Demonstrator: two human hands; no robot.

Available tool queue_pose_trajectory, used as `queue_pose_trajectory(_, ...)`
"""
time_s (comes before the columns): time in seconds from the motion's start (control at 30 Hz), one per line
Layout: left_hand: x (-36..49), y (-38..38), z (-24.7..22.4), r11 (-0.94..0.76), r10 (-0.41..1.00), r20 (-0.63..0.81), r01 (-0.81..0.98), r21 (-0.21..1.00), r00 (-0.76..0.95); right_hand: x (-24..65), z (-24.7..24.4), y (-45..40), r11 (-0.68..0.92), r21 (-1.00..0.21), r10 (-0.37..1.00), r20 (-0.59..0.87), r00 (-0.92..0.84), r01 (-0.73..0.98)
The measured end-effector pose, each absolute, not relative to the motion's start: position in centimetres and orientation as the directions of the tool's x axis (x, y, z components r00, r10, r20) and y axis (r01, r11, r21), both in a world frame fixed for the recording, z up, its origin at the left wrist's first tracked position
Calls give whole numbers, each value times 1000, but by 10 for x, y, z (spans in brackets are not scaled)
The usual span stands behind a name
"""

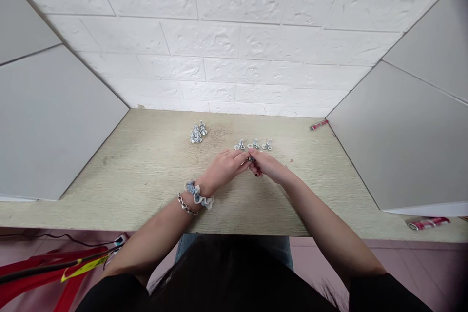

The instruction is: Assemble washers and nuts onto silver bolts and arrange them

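Note:
My left hand and my right hand meet above the tabletop, fingertips pinched around a small silver bolt. Fingers cover most of that bolt, so I cannot tell which parts sit on it. Just beyond the hands are three small groups of loose hardware: a left group, a middle group and a right group. Each shows a bolt standing on its head with flat round pieces, washers or nuts, beside it. Farther left stands a cluster of several silver bolts with washers on them.
A pale wooden table ends at a white brick-patterned wall. Grey panels rise at the left and right. One red cylinder lies at the back right, another red cylinder near the front right edge.

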State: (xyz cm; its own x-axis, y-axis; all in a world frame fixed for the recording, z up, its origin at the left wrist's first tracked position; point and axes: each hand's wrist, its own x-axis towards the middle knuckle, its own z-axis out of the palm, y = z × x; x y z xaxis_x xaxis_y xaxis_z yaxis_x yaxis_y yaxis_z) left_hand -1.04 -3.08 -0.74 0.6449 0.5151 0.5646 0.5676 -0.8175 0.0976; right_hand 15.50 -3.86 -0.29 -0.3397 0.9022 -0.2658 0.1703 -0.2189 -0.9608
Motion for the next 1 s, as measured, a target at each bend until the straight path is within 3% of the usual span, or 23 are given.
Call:
queue_pose_trajectory(0.23,-10,-30,-5,-687,726,476,515,512,496,156,-4,-37,-112,-987,923,-147,-355,117)
queue_pose_trajectory(0.47,-6,-28,-3,-525,847,364,497,691,387,154,1,-38,-79,-996,938,-91,-336,49)
queue_pose_trajectory(0.57,-7,-28,-3,-524,849,368,518,676,379,153,1,-38,-76,-997,943,-79,-325,21)
queue_pose_trajectory(0.77,-10,-29,-8,-718,696,525,506,479,490,152,-6,-38,-111,-991,937,-80,-339,-72)
queue_pose_trajectory(1.0,-11,-30,-9,-778,627,531,495,387,571,148,-13,-39,-208,-967,912,-138,-387,-147)
